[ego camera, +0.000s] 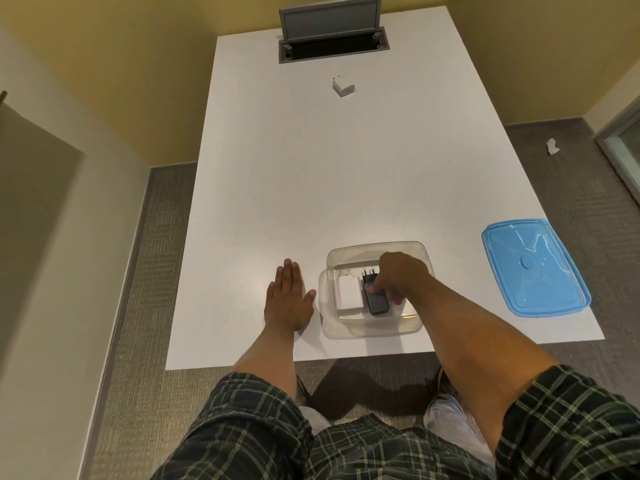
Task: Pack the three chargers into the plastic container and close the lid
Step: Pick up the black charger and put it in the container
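A clear plastic container (375,332) stands near the table's front edge. Inside it a white charger (348,292) lies flat with its prongs pointing away from me. Beside it on the right lies a black charger (377,302), and my right hand (401,275) reaches into the container with its fingers closed on that charger. My left hand (289,297) rests flat on the table just left of the container, fingers spread, holding nothing. A second white charger (343,86) sits far back on the table. The blue lid (535,266) lies at the right edge.
The white table (329,174) ends close to my body. An open grey cable hatch (332,32) is set into its far end. Carpet surrounds the table, with a crumpled white scrap (551,146) on the floor at the right.
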Demonstrator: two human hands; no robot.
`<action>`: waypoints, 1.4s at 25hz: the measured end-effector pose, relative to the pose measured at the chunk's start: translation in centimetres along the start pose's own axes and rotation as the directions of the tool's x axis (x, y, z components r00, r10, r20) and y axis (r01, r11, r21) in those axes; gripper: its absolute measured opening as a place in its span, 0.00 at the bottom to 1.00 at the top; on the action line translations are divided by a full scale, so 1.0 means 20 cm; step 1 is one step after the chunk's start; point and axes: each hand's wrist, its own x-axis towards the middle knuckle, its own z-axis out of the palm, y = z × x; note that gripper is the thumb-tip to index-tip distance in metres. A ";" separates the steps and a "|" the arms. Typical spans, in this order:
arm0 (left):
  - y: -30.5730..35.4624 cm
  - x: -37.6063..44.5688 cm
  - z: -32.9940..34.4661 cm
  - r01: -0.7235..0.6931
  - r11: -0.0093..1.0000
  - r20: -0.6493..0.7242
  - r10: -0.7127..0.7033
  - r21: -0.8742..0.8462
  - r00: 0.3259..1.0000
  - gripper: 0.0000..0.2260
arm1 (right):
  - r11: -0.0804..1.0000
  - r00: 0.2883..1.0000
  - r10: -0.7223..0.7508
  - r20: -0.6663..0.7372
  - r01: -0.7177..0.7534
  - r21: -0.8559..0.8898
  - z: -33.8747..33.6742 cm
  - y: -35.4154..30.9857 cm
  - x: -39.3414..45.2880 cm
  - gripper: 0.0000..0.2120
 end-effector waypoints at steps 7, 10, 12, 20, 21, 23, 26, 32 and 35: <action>0.00 0.00 0.03 -0.004 1.000 -0.167 0.005 0.006 0.986 0.33 | 0.724 0.887 -0.452 -0.091 0.305 -0.619 -0.07 -0.09 -0.02 0.06; 0.01 0.04 0.00 -0.006 0.999 -0.215 -0.001 -0.032 0.977 0.31 | 0.644 0.780 -0.620 -0.079 0.449 -0.619 -0.12 -0.11 -0.01 0.08; 0.03 0.08 -0.02 -0.018 0.999 -0.242 0.009 -0.036 0.970 0.31 | 0.678 0.731 -0.661 -0.169 0.486 -0.551 -0.13 -0.11 0.00 0.11; 0.09 0.30 -0.18 -0.073 0.997 -0.288 0.079 0.029 0.954 0.32 | 0.938 0.783 -0.334 -0.525 0.330 -0.104 -0.27 -0.09 0.18 0.10; 0.11 0.34 -0.20 -0.080 0.996 -0.286 0.086 0.033 0.954 0.32 | 0.948 0.784 -0.306 -0.540 0.305 -0.093 -0.29 -0.08 0.22 0.09; 0.14 0.43 -0.24 -0.098 0.994 -0.290 0.108 0.048 0.951 0.32 | 0.963 0.804 -0.254 -0.538 0.262 -0.064 -0.32 -0.06 0.30 0.13; 0.17 0.56 -0.29 -0.133 0.988 -0.295 0.150 0.078 0.944 0.32 | 0.977 0.830 -0.211 -0.516 0.186 -0.102 -0.37 -0.04 0.43 0.20; 0.21 0.79 -0.32 -0.151 0.988 -0.251 0.151 0.016 0.956 0.32 | 0.983 0.854 -0.178 -0.489 0.134 -0.125 -0.48 -0.04 0.63 0.29; 0.21 0.86 -0.30 -0.151 0.988 -0.237 0.141 -0.021 0.961 0.32 | 0.980 0.855 -0.189 -0.483 0.136 -0.144 -0.53 -0.06 0.74 0.32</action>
